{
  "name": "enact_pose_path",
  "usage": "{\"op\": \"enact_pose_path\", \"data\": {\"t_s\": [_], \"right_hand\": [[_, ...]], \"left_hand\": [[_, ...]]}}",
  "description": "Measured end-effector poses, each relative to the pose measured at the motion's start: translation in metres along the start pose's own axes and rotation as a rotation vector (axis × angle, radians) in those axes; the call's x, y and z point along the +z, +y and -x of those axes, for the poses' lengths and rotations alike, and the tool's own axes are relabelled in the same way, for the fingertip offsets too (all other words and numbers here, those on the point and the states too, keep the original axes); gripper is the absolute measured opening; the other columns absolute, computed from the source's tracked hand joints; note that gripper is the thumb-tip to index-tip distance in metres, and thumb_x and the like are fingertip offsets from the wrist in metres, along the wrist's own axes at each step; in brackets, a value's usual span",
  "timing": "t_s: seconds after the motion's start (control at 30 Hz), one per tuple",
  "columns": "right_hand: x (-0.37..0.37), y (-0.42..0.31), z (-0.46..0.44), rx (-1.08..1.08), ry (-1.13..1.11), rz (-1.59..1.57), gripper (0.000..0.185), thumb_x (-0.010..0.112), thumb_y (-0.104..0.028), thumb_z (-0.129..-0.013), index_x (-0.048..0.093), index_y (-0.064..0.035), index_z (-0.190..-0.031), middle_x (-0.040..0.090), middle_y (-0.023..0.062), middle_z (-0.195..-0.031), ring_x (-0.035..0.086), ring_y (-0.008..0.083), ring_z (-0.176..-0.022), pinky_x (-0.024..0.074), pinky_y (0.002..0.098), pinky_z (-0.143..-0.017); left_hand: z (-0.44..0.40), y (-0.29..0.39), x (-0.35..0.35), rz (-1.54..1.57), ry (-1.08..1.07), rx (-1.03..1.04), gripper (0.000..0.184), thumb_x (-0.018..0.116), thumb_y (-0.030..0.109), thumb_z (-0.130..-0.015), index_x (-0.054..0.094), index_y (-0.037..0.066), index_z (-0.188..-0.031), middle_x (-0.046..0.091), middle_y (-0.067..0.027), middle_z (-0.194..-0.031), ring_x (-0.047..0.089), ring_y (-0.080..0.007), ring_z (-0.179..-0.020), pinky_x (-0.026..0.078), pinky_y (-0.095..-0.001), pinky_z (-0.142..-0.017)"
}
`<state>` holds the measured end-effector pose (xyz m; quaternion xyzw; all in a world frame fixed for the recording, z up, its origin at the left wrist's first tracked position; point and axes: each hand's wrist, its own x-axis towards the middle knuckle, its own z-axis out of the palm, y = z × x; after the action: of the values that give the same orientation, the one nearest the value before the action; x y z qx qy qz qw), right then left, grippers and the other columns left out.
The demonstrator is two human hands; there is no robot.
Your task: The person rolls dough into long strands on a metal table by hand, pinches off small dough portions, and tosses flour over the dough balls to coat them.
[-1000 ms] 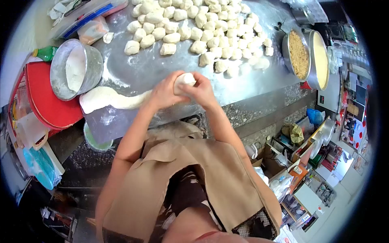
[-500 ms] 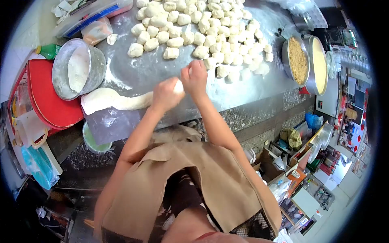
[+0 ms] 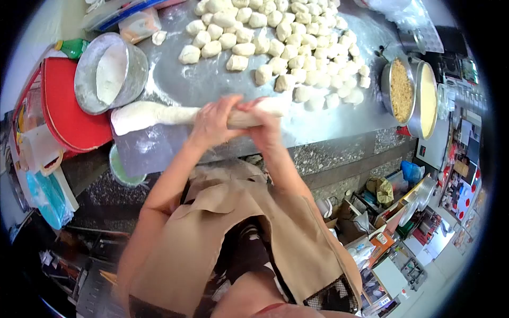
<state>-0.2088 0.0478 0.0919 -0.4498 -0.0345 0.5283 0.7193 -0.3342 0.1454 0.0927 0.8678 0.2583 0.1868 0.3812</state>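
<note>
A long white rope of dough (image 3: 159, 115) lies along the near left edge of the metal worktop, thicker at its left end. My left hand (image 3: 212, 124) is wrapped round it near its middle. Close beside it, my right hand (image 3: 263, 124) grips the same dough farther right, fingers curled over the top. A smooth rounded end of the dough sticks out past my right hand. Many small dough pieces (image 3: 244, 49) are spread across the worktop beyond my hands, the nearest just past the dough's right end.
A metal bowl of flour (image 3: 137, 74) stands at the left beside a red lid (image 3: 71, 111). At the right edge sit a pan of brown crumbly filling (image 3: 401, 91) and a pan of yellow contents (image 3: 428, 100). The metal worktop (image 3: 180, 79) is dusted with flour.
My hands, closed in fists before, now both wrap round the dough. My right hand has come lower, and the dough now extends to the right past it. The view has shifted slightly.
</note>
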Motion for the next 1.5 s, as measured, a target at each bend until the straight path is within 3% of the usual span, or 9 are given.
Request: {"op": "enact_pose_path", "data": {"t_s": [0.3,0.6,0.83,0.93,1.1,1.27,1.37,1.43,1.5], "right_hand": [[-0.210,-0.159,0.045,-0.493,0.563,-0.429,0.014,0.056,-0.018,-0.087,0.047,-0.0080,-0.083,0.049,0.0045,-0.068,0.052,0.0189,-0.062,0.0497,0.0405,-0.078],[-0.377,-0.146,-0.037,-0.352,0.653,-0.048,0.018,0.059,-0.021,-0.088,0.050,-0.0068,-0.080,0.054,0.0057,-0.071,0.056,0.0232,-0.071,0.0521,0.0417,-0.076],[-0.342,-0.121,-0.047,-0.209,0.614,-0.103,0.030,0.068,-0.024,-0.085,0.054,-0.0002,-0.098,0.058,0.0099,-0.087,0.059,0.0271,-0.084,0.0518,0.0410,-0.079],[-0.270,-0.092,-0.014,-0.785,1.166,1.576,0.064,0.071,-0.029,-0.083,0.044,0.0120,-0.124,0.054,0.0264,-0.119,0.054,0.0388,-0.107,0.0419,0.0470,-0.095],[-0.018,0.083,0.047,-0.606,-0.165,1.661,0.059,0.060,-0.042,-0.087,0.048,-0.0056,-0.133,0.042,0.0218,-0.140,0.034,0.0408,-0.134,0.0256,0.0543,-0.109],[0.047,0.114,-0.052,-0.522,0.031,1.909,0.061,0.047,-0.050,-0.091,0.049,-0.0051,-0.132,0.042,0.0227,-0.140,0.033,0.0409,-0.133,0.0229,0.0587,-0.108],[0.050,0.112,-0.095,-0.652,0.284,1.905,0.053,0.045,-0.045,-0.093,0.051,-0.0057,-0.129,0.043,0.0210,-0.139,0.037,0.0413,-0.130,0.0248,0.0587,-0.107],[0.041,0.120,-0.061,-0.637,0.079,1.882,0.042,0.047,-0.039,-0.093,0.055,-0.0084,-0.121,0.048,0.0155,-0.135,0.040,0.0384,-0.128,0.0248,0.0586,-0.107],[0.016,0.151,0.005,-0.641,0.148,1.966,0.054,0.039,-0.047,-0.094,0.048,-0.0156,-0.137,0.044,0.0137,-0.141,0.031,0.0339,-0.137,0.0099,0.0558,-0.114]], "left_hand": [[0.042,-0.065,0.031,-0.495,-0.231,0.194,0.057,0.078,0.017,-0.066,0.055,0.012,-0.118,0.061,-0.0054,-0.113,0.058,-0.0231,-0.106,0.043,-0.0422,-0.097],[0.016,-0.031,-0.015,-0.638,-0.669,-0.474,0.056,0.081,0.029,-0.065,0.055,0.010,-0.112,0.062,-0.0120,-0.107,0.061,-0.0326,-0.100,0.049,-0.0438,-0.080],[0.074,-0.062,-0.027,-0.653,-0.403,-0.126,0.074,0.080,0.025,-0.068,0.046,0.016,-0.132,0.053,-0.0108,-0.125,0.054,-0.0341,-0.110,0.048,-0.0434,-0.087],[0.094,-0.068,-0.023,-0.504,-0.298,-0.034,0.080,0.079,0.020,-0.068,0.039,0.015,-0.137,0.048,-0.0115,-0.129,0.052,-0.0358,-0.111,0.049,-0.0453,-0.087],[0.109,-0.081,-0.041,-0.350,-0.400,-0.130,0.075,0.077,0.016,-0.069,0.039,0.012,-0.134,0.053,-0.0129,-0.120,0.056,-0.0344,-0.106,0.050,-0.0459,-0.085],[0.062,-0.133,-0.104,0.106,-0.748,-0.666,0.053,0.072,0.027,-0.080,0.055,0.007,-0.126,0.066,-0.0136,-0.110,0.063,-0.0232,-0.098,0.050,-0.0364,-0.086],[0.042,-0.162,-0.120,0.055,-0.711,-0.358,0.053,0.071,0.027,-0.080,0.056,0.009,-0.127,0.062,-0.0116,-0.118,0.059,-0.0243,-0.108,0.046,-0.0423,-0.094],[0.071,-0.114,-0.110,-0.919,-0.138,-0.124,0.056,0.067,0.034,-0.082,0.053,0.012,-0.131,0.055,-0.0133,-0.128,0.048,-0.0261,-0.123,0.034,-0.0534,-0.105],[0.087,-0.052,-0.087,-0.538,-0.397,-0.010,0.063,0.056,0.044,-0.088,0.042,0.013,-0.141,0.045,-0.0164,-0.139,0.035,-0.0295,-0.136,0.019,-0.0602,-0.110]]}}
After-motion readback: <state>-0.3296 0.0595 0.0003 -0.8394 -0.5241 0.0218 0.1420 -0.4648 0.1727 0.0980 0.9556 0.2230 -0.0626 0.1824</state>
